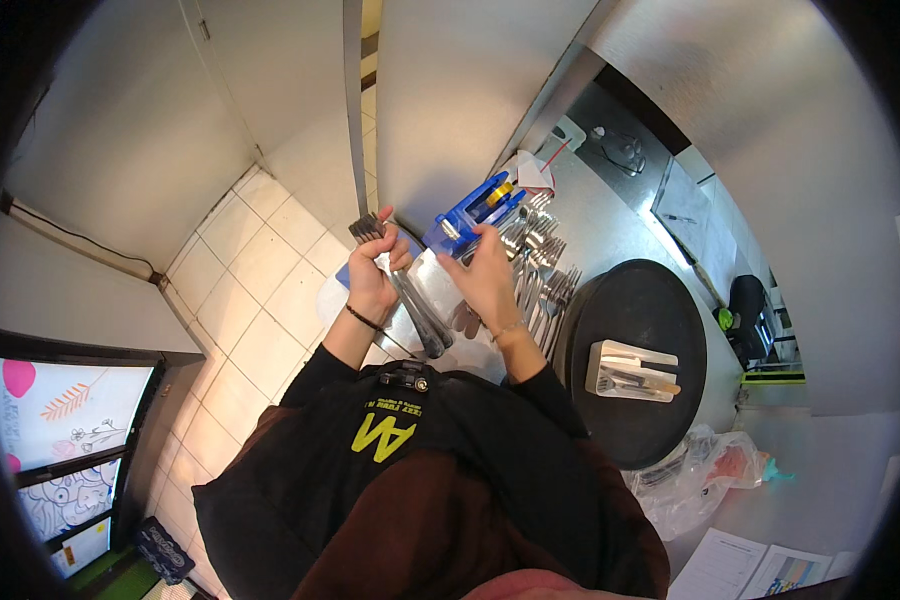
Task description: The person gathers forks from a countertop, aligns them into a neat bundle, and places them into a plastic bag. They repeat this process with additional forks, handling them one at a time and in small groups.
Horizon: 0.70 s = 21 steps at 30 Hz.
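My left hand (377, 274) grips a bundle of metal forks (422, 319), tines up by the fingers and handles slanting down toward my chest. My right hand (489, 281) is at the near end of a blue tape dispenser (465, 217), which carries a yellow-cored roll of tape (499, 195). Whether a strip of clear tape sits between the right thumb and forefinger, I cannot tell. Loose forks and spoons (536, 255) lie in rows on the metal counter just right of that hand. Under the wrists, a pale shiny surface (436, 281) is partly hidden.
A stack of round black trays (637, 300) bears a white divided holder (634, 352) with cutlery. Beside it lies a clear plastic bag (701, 476), with printed sheets (720, 562) nearby. A white paper holder with a red straw (538, 174) stands behind the dispenser. Tiled floor (247, 262) is at left.
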### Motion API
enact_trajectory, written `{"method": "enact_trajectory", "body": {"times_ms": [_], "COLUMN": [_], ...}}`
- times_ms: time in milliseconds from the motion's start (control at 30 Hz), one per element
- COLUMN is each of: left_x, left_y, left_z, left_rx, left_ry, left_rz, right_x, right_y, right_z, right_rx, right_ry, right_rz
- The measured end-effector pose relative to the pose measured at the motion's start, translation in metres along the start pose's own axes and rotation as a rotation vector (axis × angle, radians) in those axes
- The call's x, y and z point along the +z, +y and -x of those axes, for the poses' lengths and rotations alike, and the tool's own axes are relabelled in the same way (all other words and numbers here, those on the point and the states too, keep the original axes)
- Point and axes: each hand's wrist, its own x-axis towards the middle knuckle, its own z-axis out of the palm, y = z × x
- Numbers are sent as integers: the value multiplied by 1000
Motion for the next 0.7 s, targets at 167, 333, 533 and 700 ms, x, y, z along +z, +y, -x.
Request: {"method": "enact_trajectory", "body": {"times_ms": [167,333,533,700], "left_x": [24,60,76,84], "left_y": [7,-5,-3,-16], "left_z": [15,37,51,60], "left_rx": [61,175,80,-101], "left_ry": [-146,-86,-209,-387], "left_rz": [-145,-332,-367,-298], "right_x": [-27,-11,-31,-60], "right_y": [-42,-72,-49,-45], "right_z": [36,67,77,85], "right_rx": [-70,-280,13,189], "right_ry": [-110,-83,-604,-689], "right_rz": [-255,-442,-585,-1273]}}
